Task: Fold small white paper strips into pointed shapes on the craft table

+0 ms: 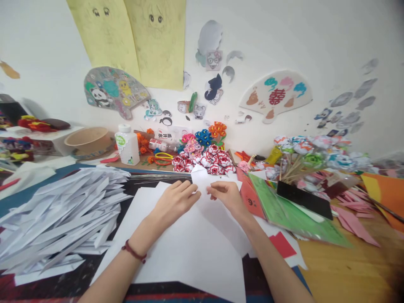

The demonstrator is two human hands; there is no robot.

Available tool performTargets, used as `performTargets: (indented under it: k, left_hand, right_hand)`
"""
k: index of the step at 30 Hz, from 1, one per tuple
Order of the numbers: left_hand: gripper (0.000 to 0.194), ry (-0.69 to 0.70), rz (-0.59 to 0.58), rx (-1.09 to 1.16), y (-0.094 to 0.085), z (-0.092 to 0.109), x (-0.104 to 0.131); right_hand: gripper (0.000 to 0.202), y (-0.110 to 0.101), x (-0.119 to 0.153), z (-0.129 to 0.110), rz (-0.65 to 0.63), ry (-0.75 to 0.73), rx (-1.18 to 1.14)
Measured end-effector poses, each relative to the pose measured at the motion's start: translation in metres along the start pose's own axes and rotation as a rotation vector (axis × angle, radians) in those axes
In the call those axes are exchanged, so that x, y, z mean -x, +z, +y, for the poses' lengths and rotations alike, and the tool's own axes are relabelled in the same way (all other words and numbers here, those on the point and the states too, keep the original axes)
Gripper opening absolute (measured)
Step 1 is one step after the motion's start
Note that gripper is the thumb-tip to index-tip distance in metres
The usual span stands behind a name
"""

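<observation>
A white paper (200, 179) with a folded upper end rises between my hands, over white sheets (186, 252) spread on the dark mat. My left hand (178, 200) is closed at the paper's left side, its fingers curled and palm down. On the right side, my right hand (226, 197) pinches with thumb and forefinger at the edge. White on white hides where the held paper ends. A pile of folded white paper strips (69, 214) lies left of the sheets. Thin wires (158, 176) lie behind my left hand.
Red-and-white paper flowers (214, 162) and a white bottle (126, 145) stand along the wall. To the right are a green folder (299, 214), a black phone (304, 200), a red paper square (282, 245) and pink strips (355, 223). A round bowl (88, 139) is at the back left.
</observation>
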State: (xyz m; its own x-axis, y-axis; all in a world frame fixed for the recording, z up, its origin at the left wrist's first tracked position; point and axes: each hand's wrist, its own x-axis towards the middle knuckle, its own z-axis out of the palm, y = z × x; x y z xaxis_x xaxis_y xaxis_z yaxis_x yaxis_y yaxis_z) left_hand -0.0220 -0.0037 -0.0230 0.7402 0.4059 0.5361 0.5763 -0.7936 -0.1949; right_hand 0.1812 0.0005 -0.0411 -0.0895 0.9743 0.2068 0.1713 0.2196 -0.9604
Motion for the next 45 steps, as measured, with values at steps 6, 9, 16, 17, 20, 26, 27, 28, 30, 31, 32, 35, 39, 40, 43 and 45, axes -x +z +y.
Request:
performTargets:
  k: [6, 9, 16, 17, 20, 26, 27, 28, 30, 31, 32, 35, 39, 40, 43, 45]
  left_hand:
    - [0.020, -0.328, 0.072, 0.271, 0.010, 0.005, -0.003]
    - [0.017, -0.370, 0.109, 0.410, 0.006, 0.003, -0.004]
    - [0.022, -0.162, 0.088, 0.211, 0.000, -0.006, -0.001]
    - [0.022, -0.152, 0.100, 0.188, 0.001, -0.006, 0.000]
    - [0.021, -0.173, 0.110, 0.215, 0.004, -0.003, -0.001]
    - [0.010, -0.456, 0.186, 0.527, 0.003, 0.007, -0.008]
    - [0.009, -0.493, 0.200, 0.574, 0.004, 0.008, -0.009]
    - [0.008, -0.519, 0.211, 0.622, 0.005, 0.009, -0.010]
    - [0.012, -0.564, 0.234, 0.715, 0.008, 0.011, -0.010]
    - [0.017, -0.589, 0.249, 0.764, 0.010, 0.012, -0.010]
    - [0.024, -0.618, 0.264, 0.817, 0.013, 0.012, -0.010]
    - [0.039, -0.703, 0.276, 0.960, 0.018, 0.012, -0.010]
    - [0.018, -0.761, 0.183, 0.981, 0.020, 0.012, -0.009]
    - [0.020, -0.779, 0.178, 0.965, 0.019, 0.013, -0.009]
    - [0.021, -0.822, 0.210, 0.920, 0.017, 0.016, -0.010]
    - [0.022, -0.830, 0.218, 0.898, 0.016, 0.018, -0.010]
  right_hand:
    - [0.026, 0.006, 0.001, -0.002, 0.018, 0.003, -0.069]
    - [0.025, 0.007, 0.003, -0.005, 0.041, 0.031, -0.177]
    - [0.027, 0.006, 0.003, -0.007, 0.057, 0.060, -0.265]
    - [0.027, 0.006, 0.003, -0.007, 0.049, 0.064, -0.261]
    - [0.027, 0.008, 0.003, -0.007, 0.025, 0.066, -0.248]
    - [0.027, 0.010, 0.006, -0.010, 0.016, 0.037, -0.235]
    - [0.027, 0.011, 0.006, -0.011, 0.015, 0.035, -0.242]
    - [0.027, 0.011, 0.007, -0.011, 0.011, 0.035, -0.251]
    - [0.027, 0.012, 0.007, -0.012, -0.003, 0.038, -0.270]
    - [0.027, 0.013, 0.007, -0.012, -0.012, 0.039, -0.278]
    - [0.027, 0.014, 0.008, -0.012, -0.019, 0.041, -0.285]
    - [0.027, 0.015, 0.008, -0.012, -0.040, 0.036, -0.295]
    - [0.029, 0.017, 0.009, -0.012, -0.051, 0.041, -0.312]
    - [0.029, 0.017, 0.009, -0.012, -0.050, 0.049, -0.318]
    - [0.029, 0.018, 0.009, -0.013, -0.047, 0.080, -0.320]
    - [0.029, 0.019, 0.010, -0.013, -0.054, 0.094, -0.315]
